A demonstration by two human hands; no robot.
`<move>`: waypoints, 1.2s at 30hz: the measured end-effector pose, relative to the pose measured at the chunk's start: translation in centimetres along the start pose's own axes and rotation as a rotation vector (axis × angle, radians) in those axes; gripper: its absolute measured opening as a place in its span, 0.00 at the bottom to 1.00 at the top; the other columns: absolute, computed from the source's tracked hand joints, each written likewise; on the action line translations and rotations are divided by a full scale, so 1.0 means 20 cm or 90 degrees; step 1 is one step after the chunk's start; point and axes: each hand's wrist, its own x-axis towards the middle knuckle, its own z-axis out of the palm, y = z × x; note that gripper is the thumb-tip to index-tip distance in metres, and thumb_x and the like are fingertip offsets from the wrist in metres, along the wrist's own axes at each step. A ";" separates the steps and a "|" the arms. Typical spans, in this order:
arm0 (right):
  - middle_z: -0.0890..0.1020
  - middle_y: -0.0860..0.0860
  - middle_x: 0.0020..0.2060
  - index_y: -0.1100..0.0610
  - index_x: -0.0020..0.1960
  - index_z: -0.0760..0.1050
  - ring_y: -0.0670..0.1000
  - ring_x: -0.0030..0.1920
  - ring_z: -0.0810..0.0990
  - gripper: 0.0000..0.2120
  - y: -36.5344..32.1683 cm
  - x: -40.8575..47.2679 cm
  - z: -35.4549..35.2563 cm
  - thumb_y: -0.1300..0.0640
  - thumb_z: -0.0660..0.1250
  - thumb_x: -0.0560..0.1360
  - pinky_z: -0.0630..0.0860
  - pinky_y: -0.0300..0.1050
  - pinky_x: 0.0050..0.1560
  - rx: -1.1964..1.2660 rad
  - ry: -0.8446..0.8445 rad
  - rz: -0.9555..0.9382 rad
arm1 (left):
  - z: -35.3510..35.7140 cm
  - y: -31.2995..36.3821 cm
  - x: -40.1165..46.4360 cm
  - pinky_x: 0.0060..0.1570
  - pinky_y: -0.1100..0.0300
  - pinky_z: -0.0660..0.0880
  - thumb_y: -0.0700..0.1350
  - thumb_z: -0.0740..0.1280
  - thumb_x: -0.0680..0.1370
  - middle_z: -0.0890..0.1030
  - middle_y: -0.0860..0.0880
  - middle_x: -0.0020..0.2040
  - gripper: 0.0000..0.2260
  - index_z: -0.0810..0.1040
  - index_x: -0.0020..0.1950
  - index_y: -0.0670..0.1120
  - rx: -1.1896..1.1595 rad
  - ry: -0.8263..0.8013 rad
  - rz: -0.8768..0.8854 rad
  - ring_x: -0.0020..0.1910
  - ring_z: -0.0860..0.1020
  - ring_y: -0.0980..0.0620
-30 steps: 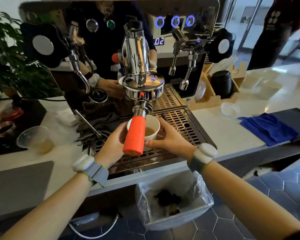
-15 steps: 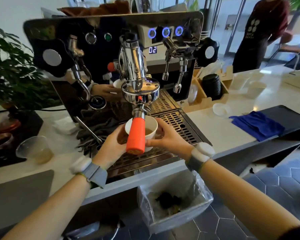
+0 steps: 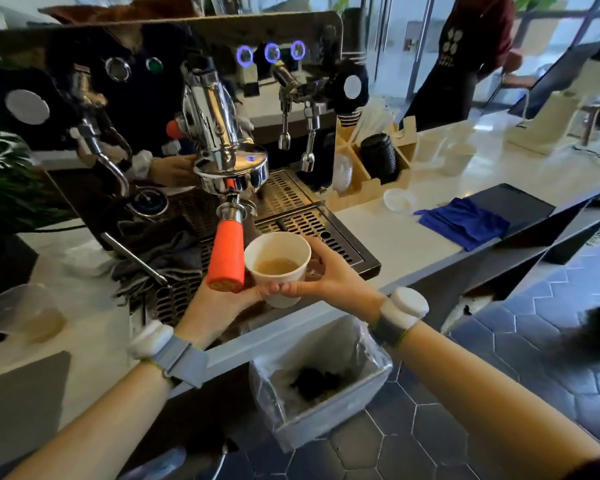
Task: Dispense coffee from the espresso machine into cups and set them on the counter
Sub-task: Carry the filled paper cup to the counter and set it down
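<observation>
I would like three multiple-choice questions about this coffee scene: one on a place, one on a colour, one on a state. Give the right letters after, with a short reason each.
1. Where does the blue cloth lie?
A. on the counter right of the espresso machine
B. in the waste bin
C. on the drip tray

2. What colour is the portafilter handle?
A. black
B. orange-red
C. green

3. In what state is the paper cup?
A. empty
B. lying on its side
C. partly filled with light brown coffee

Answers:
1 A, the cloth lies on the white counter beside the machine.
2 B, the handle is bright orange-red.
3 C, both the left hand and right hand hold the cup upright, and liquid shows inside.
</observation>
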 end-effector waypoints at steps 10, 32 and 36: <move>0.73 0.43 0.60 0.44 0.64 0.64 0.42 0.60 0.73 0.29 0.04 -0.23 -0.54 0.58 0.74 0.69 0.75 0.34 0.54 0.000 0.047 0.009 | 0.56 0.17 0.17 0.54 0.63 0.74 0.52 0.76 0.63 0.82 0.56 0.53 0.27 0.76 0.61 0.52 0.029 -0.046 0.014 0.53 0.79 0.59; 0.76 0.41 0.57 0.41 0.61 0.67 0.41 0.61 0.75 0.29 0.30 -0.37 -2.04 0.52 0.77 0.66 0.75 0.44 0.60 -0.053 0.191 0.012 | 1.93 0.42 1.00 0.43 0.74 0.74 0.52 0.75 0.62 0.81 0.64 0.49 0.22 0.75 0.55 0.58 -0.026 -0.165 0.093 0.50 0.78 0.69; 0.76 0.41 0.58 0.42 0.62 0.66 0.42 0.61 0.74 0.29 0.39 -0.28 -2.25 0.54 0.76 0.67 0.75 0.40 0.58 -0.050 0.205 0.029 | 2.08 0.42 1.21 0.43 0.74 0.74 0.51 0.76 0.61 0.82 0.61 0.47 0.22 0.75 0.53 0.56 -0.032 -0.189 0.084 0.48 0.79 0.68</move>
